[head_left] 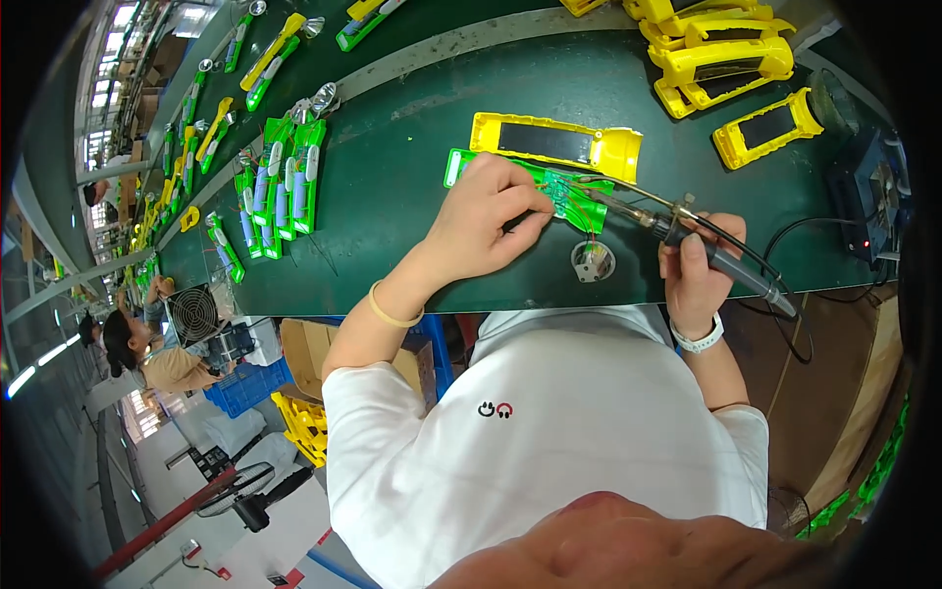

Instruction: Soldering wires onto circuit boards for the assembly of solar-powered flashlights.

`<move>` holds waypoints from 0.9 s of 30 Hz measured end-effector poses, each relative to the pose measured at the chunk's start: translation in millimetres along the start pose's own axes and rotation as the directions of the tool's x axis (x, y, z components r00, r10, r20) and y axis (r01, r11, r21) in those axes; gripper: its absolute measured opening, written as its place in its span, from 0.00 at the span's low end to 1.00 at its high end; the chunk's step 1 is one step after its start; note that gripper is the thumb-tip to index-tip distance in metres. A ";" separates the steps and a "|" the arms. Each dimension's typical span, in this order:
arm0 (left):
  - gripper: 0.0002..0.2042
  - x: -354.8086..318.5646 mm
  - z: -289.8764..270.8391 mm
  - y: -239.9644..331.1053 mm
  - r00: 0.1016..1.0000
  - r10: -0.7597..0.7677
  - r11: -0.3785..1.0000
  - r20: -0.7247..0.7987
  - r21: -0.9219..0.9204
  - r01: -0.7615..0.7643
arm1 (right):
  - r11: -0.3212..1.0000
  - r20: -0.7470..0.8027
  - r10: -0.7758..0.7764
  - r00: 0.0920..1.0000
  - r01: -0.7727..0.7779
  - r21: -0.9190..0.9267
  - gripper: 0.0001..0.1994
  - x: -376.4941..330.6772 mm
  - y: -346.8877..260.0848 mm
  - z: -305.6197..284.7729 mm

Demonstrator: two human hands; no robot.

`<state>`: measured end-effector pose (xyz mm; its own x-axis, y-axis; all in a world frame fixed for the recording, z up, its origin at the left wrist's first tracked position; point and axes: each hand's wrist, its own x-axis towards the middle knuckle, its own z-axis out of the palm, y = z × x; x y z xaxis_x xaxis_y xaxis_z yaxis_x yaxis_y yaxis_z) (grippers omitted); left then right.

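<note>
In my right hand point(702, 265) is a soldering iron point(721, 257) with a thin metal tube and a black cable along it. Its tip points left, at a small green circuit board point(569, 196) with thin wires. The board lies on a green plastic casing point(595, 214). My left hand point(491, 211) rests over the casing's left part, its fingers closed together beside the board; what they pinch is hidden. Just beyond is a yellow casing frame point(549, 140) with a dark panel. A round lamp head point(593, 262) sits nearer me, wired to the board.
Several yellow frames point(721, 64) are piled at the far right, with a single frame point(768, 128) nearby. A dark soldering station point(863, 201) stands at right. Green assemblies point(280, 187) lie left on the green table point(392, 147). A person point(162, 363) sits farther left.
</note>
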<state>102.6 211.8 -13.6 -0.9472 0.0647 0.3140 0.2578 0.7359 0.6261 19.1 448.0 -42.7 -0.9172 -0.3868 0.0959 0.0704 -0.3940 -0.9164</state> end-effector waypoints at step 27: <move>0.05 21.4 -13.0 13.2 0.987 -0.128 0.980 0.097 0.165 0.111 | 0.965 0.168 -0.018 0.986 0.062 -0.255 0.13 4.7 7.7 -0.7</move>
<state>88.2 214.2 10.6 -0.9864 0.0346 0.1607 0.1159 0.8394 0.5310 15.1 443.7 -49.5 -0.8393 -0.5141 0.1767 -0.0885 -0.1914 -0.9775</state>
